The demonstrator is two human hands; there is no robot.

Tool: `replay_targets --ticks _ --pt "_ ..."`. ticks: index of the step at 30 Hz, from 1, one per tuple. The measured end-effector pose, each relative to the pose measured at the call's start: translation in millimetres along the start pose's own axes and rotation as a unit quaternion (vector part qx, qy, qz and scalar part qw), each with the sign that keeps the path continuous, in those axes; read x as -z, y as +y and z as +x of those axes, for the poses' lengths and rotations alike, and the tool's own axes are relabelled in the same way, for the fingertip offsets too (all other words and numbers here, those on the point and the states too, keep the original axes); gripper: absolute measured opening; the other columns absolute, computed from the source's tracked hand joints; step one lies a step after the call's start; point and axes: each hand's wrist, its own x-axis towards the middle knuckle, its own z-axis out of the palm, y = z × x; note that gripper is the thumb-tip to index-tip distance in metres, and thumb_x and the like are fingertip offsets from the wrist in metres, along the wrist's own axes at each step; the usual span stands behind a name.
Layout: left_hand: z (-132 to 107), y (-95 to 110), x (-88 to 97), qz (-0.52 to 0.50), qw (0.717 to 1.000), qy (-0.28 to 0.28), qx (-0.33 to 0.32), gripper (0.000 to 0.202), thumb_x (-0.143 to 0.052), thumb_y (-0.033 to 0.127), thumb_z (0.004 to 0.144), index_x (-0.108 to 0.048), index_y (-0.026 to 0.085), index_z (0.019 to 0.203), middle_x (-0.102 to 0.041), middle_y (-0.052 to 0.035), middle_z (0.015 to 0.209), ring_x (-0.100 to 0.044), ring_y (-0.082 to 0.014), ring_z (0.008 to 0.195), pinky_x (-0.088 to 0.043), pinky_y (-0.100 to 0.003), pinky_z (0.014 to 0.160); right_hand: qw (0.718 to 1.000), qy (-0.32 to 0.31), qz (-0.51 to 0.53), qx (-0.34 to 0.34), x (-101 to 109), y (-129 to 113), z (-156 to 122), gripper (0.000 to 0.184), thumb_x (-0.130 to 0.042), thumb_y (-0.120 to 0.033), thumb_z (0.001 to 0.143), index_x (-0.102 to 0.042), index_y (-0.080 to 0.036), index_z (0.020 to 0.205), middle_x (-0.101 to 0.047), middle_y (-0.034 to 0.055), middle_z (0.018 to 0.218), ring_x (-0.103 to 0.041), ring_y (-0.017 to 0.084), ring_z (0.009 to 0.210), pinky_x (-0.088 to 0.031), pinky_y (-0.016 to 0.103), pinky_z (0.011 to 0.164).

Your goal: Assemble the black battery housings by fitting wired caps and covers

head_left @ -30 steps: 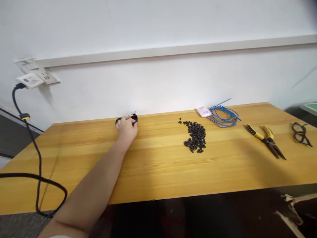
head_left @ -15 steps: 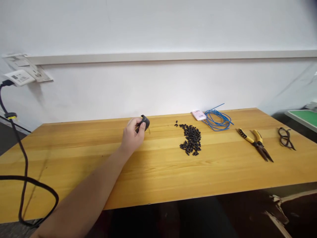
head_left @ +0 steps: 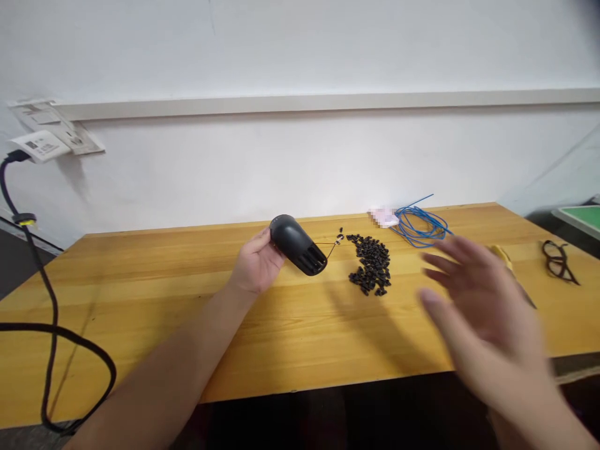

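Observation:
My left hand (head_left: 255, 265) grips a small black rounded device (head_left: 297, 245) above the wooden table (head_left: 164, 325). The device tilts down to the right, and a thin wire runs from its end toward a pile of small black pieces (head_left: 372, 263). My right hand (head_left: 478, 300) is raised at the right, blurred by motion, fingers spread, holding nothing. It hangs in front of the yellow-handled pliers (head_left: 504, 255), hiding most of them.
A coil of blue wire (head_left: 419, 224) and a pink-white tag lie at the table's back edge. Dark safety glasses (head_left: 559, 261) rest at the far right. A black cable (head_left: 44, 312) hangs from a wall socket (head_left: 40, 145) at the left and loops over the table corner.
My left hand lifted the black device off the table and brought it right, toward the pile. My right hand has come into view from the lower right.

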Motion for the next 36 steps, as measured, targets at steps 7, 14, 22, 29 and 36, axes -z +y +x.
replay_targets --ticks 7,14,22,29,36 --pt "3 3 -5.0 -0.084 0.993 0.064 0.044 0.024 -0.045 0.025 0.103 -0.067 0.017 0.102 -0.068 -0.0103 0.133 -0.057 -0.0213 0.139 -0.051 -0.034 0.118 0.972 -0.233 0.033 -0.029 -109 -3 63 0.097 -0.081 -0.039 0.076 -0.037 -0.005 0.156 -0.052 0.0299 0.148 -0.052 0.045 0.138 -0.043 0.063 0.115" --pt "4 -18 0.9 0.027 0.990 0.139 -0.023 0.035 -0.064 0.052 0.095 -0.057 0.019 0.103 -0.066 -0.0072 0.106 -0.066 -0.0170 0.096 -0.057 -0.033 0.091 0.932 -0.279 0.208 -0.099 -117 33 87 0.049 -0.082 -0.047 0.080 -0.074 -0.015 0.117 -0.076 0.0100 0.111 -0.071 0.023 0.093 -0.056 0.033 0.080" --pt "-7 -24 0.0 0.145 0.977 0.070 -0.141 0.060 -0.069 0.067 0.088 -0.039 0.028 0.123 -0.059 -0.0061 0.123 -0.059 -0.0202 0.117 -0.051 -0.035 0.101 0.918 -0.246 0.284 -0.130 -103 42 96 0.056 -0.081 -0.048 0.078 -0.074 -0.012 0.121 -0.077 0.0107 0.105 -0.066 0.016 0.080 -0.052 0.030 0.073" --pt "-13 -14 1.8 0.198 0.972 -0.015 -0.128 0.064 -0.069 0.065 0.089 -0.052 0.024 0.135 -0.062 -0.0096 0.129 -0.062 -0.0206 0.109 -0.049 -0.032 0.098 0.928 -0.232 0.268 -0.118 -104 45 97 0.057 -0.074 -0.054 0.082 -0.075 -0.010 0.118 -0.073 0.0087 0.091 -0.059 0.014 0.071 -0.049 0.030 0.069" --pt "-4 -17 4.7 0.122 0.985 -0.110 0.045 0.045 -0.075 0.046 0.084 -0.074 0.017 0.118 -0.074 -0.0084 0.100 -0.061 -0.0153 0.079 -0.050 -0.029 0.077 0.938 -0.289 0.158 -0.110 -86 62 115 0.079 -0.057 -0.079 0.087 -0.070 -0.011 0.126 -0.076 0.0141 0.097 -0.069 0.021 0.079 -0.058 0.035 0.076"
